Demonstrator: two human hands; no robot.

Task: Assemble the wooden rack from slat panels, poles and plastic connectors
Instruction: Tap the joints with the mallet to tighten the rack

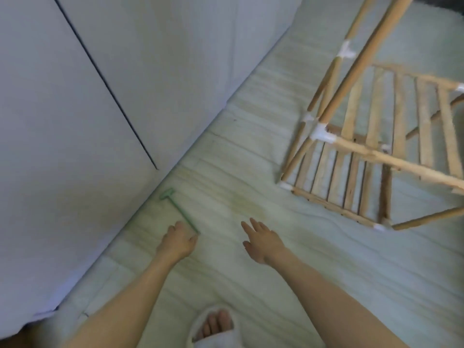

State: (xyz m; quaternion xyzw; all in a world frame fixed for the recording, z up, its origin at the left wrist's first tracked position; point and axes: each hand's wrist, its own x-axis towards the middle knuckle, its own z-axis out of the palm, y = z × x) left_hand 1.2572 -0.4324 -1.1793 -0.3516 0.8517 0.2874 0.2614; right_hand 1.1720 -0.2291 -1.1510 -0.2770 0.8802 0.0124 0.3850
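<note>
Left hand [178, 239] low over the floor [251, 172], fingers curled around the near end of a thin green mallet [179, 209]; grip looks like a pinch at the handle tip, frame is blurry so exact finger contact is hard to call. Mallet handle runs up-left from the hand, its head lying near the base of the grey cabinet [100, 84]. Can't tell whether the mallet is lifted or lying on the floor. Right hand [261, 238] just beside the left, apart from it, fingers straight and spread, palm down, holding nothing, hovering above the floor. Both forearms bare, reaching forward from the bottom edge. Rack [364, 151] stands upper right, well apart from both hands: wooden poles [361, 64] rising at a slant, joined by white connectors [321, 134] at the corners. Two slat panels [334, 177] fitted, a lower one near the floor and a higher one behind it to the right. More white connectors at the lower panel's corners and one up on the far pole. Floor is pale with a striped grain. Cabinet fills the left side, a dark seam running diagonally between its doors. A foot in a white slipper [213, 330] shows at the bottom centre.
</note>
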